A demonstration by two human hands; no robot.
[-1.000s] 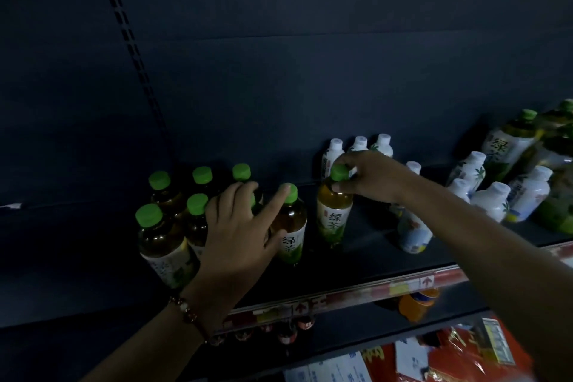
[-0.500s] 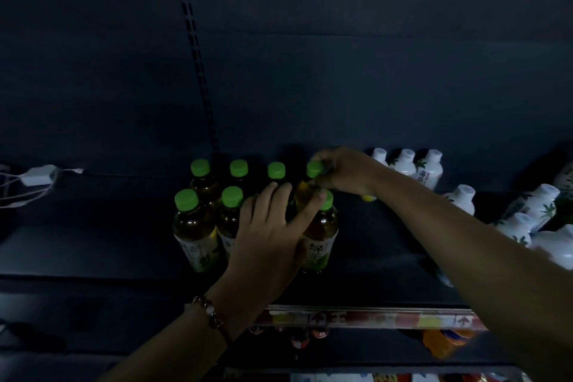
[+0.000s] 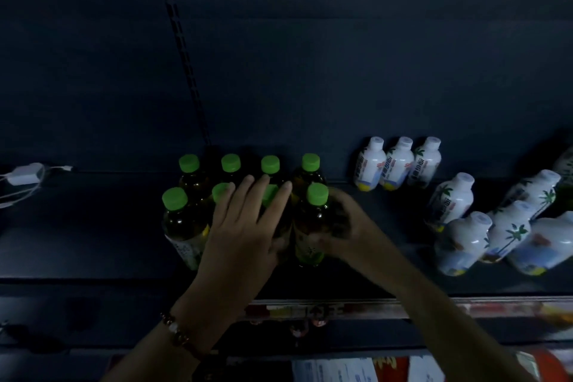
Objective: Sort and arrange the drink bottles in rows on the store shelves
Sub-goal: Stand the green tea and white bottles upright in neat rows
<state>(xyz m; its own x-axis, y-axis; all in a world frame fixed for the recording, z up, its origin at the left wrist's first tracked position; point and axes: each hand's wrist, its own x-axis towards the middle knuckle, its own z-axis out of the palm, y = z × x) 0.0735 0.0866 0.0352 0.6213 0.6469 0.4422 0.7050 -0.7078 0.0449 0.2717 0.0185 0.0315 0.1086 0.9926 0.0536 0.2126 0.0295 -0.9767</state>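
Note:
Green-capped tea bottles stand in two rows on the dark shelf (image 3: 93,226). The back row shows four caps, from the left one (image 3: 188,163) to the right one (image 3: 310,162). My left hand (image 3: 245,226) lies with fingers spread over the middle bottles of the front row, partly hiding two caps (image 3: 221,191). My right hand (image 3: 341,226) is wrapped round the body of the front right tea bottle (image 3: 311,236), whose cap (image 3: 317,194) is in full view. The front left bottle (image 3: 178,220) stands untouched.
White bottles with palm prints stand to the right: three in a back row (image 3: 398,161) and several in a loose cluster (image 3: 465,242). A white charger with cables (image 3: 24,172) lies at far left. A price strip (image 3: 356,308) runs along the shelf's front edge, with goods below.
My right hand set the tea bottle it held by the cap into the back row, let go and dropped to the front right bottle's body. My left hand stayed on the front row.

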